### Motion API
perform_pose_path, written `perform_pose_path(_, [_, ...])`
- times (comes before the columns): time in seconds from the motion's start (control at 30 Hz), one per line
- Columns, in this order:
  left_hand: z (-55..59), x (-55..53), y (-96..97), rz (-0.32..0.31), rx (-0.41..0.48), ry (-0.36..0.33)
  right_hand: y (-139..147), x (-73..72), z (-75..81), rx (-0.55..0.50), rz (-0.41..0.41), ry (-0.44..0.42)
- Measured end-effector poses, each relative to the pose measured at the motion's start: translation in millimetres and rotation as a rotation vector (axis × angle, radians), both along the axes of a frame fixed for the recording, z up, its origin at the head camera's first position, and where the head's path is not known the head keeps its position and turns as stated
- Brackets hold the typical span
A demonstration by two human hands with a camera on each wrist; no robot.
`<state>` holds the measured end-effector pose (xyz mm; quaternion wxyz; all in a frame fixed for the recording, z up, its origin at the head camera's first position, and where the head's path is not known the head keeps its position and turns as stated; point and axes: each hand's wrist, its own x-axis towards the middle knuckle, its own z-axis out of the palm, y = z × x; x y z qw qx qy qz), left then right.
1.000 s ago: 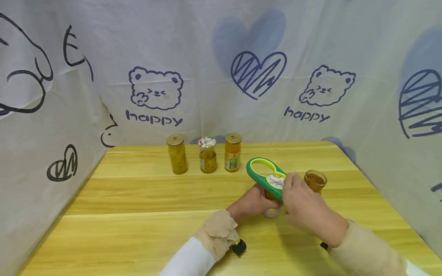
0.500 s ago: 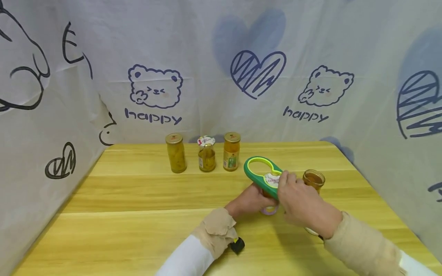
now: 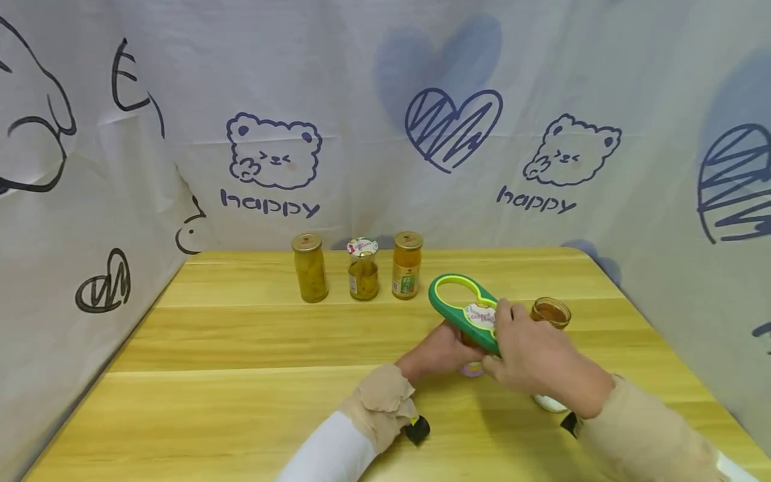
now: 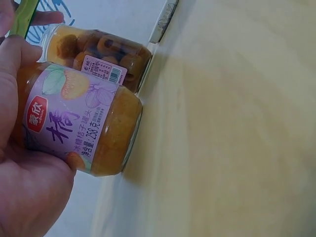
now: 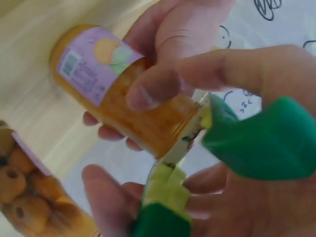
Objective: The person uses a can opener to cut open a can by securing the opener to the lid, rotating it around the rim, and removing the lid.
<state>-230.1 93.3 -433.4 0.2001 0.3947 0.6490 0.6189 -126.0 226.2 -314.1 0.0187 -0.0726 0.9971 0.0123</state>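
My left hand (image 3: 436,351) grips an upright glass jar of orange fruit (image 4: 111,133) with a purple label, its fingers curled round the side. A green jar opener (image 3: 446,304) with a yellow-green lining lies over the top of that jar. The jar's white printed lid (image 3: 480,314) shows through the smaller opening of the opener. My right hand (image 3: 536,351) holds the near right end of the opener, fingers over its edge and thumb low beside the jar. In the right wrist view the green ends of the opener appear between the fingers, with the lining against the lid's rim.
A lidless jar of dark amber fruit (image 3: 551,313) stands right of the hands, partly covered by the right hand. A white round-edged piece (image 3: 551,403) shows under the right wrist. Three lidded jars, including a yellow one (image 3: 310,274), stand along the wooden table's (image 3: 241,402) back.
My right hand has shifted slightly on the opener's end, and its thumb now shows beside the jar. The left hand, jar and opener stay almost where they were.
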Motion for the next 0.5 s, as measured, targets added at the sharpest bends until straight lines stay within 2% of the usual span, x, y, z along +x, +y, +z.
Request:
perform_pose_path(0.1, [0.8, 0.0, -0.8, 0.002, 0.010, -0.007, -0.4, 0.2, -4.1, -0.036, -0.063, 0.019])
perform_pose_path(0.23, [-1.4, 0.8, 2.6, 0.025, 0.052, 0.012, -1.1, 1.9, -11.3, -0.051, -0.109, 0.069])
perform_pose_path(0.37, [-3.0, 5.5, 8.2, 0.105, 0.094, -0.018, -1.9, 2.2, -15.2, -0.044, -0.111, 0.117])
perform_pose_path(0.5, [-0.9, 10.1, 8.4, 0.167, 0.086, -0.048, -1.6, 1.0, -17.8, -0.029, -0.091, 0.142])
